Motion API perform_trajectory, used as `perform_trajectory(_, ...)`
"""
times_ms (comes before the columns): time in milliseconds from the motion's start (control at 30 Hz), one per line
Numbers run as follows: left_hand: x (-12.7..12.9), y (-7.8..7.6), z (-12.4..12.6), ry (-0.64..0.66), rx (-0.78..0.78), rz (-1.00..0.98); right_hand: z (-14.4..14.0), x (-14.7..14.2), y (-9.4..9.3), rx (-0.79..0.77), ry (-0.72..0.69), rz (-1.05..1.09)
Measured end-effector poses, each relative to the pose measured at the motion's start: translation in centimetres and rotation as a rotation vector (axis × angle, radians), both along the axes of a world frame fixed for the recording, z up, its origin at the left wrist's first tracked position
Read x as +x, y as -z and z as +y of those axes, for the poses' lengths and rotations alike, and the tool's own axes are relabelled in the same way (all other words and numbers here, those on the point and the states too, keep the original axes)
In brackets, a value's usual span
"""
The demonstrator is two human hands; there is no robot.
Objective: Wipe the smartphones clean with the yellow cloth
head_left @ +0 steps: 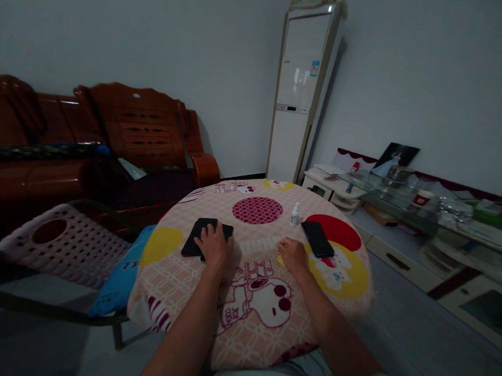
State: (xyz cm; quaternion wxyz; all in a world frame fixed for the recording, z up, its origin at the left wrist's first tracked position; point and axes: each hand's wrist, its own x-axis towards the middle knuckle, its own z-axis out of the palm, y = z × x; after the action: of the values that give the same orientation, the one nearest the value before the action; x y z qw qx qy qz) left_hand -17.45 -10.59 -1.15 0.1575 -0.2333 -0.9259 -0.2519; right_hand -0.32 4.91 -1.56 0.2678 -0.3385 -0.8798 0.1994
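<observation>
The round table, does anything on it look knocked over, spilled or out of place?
Nothing stands out. On the table, the small bottle stands upright and the phone lies flat. The left hand rests on a flat black case; the right hand rests on the cloth. No spill shows.

Home living room, dim light. Carved wooden sofa (pixel 121 139) along left wall. Tall floor-standing air conditioner (pixel 300 94) in corner. Low glass-topped TV cabinet (pixel 437 235) at right, cluttered with cups, papers, framed photo (pixel 395 160). Round counter (pixel 254 268) under cartoon-print cloth. Plastic lattice chair (pixel 58 243) beside it.
</observation>
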Motion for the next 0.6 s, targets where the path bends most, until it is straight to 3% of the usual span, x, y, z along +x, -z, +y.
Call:
perform_trajectory(133,-0.9,0.0,-1.1,-0.032,-0.143,-0.030,-0.7,-0.4,1.0,0.010,-0.062,-0.157)
perform_trajectory(400,-1.2,-0.6,-1.1,0.063,-0.189,-0.040,-0.9,-0.4,0.8,0.022,-0.051,-0.204)
perform_trajectory(600,0.5,0.2,0.5,0.310,-0.081,-0.141,-0.9,-0.4,1.2,0.031,-0.038,-0.226)
